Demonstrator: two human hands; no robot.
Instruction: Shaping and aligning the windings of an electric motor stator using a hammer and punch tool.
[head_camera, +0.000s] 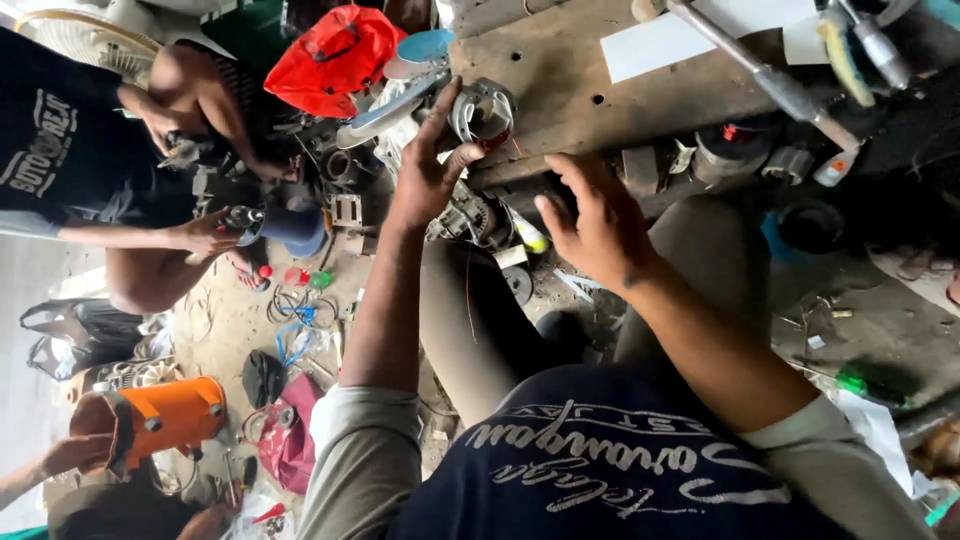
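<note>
The left hand (428, 165) is gripping a round grey metal motor part (483, 112) at the near edge of the wooden workbench (560, 85), thumb and fingers pinching its rim from about eight o'clock. The part is probably heavy for its size, rigid and a little greasy (the thin reddish wires at its five o'clock side look fragile), so the solid outer ring is the safer hold. The right hand (595, 225) is hovering open, fingers spread, holding nothing, at four o'clock from the part. A white paper sheet (690, 35) is lying on the bench at two o'clock; a red bag (335, 55) is sitting at nine o'clock.
</note>
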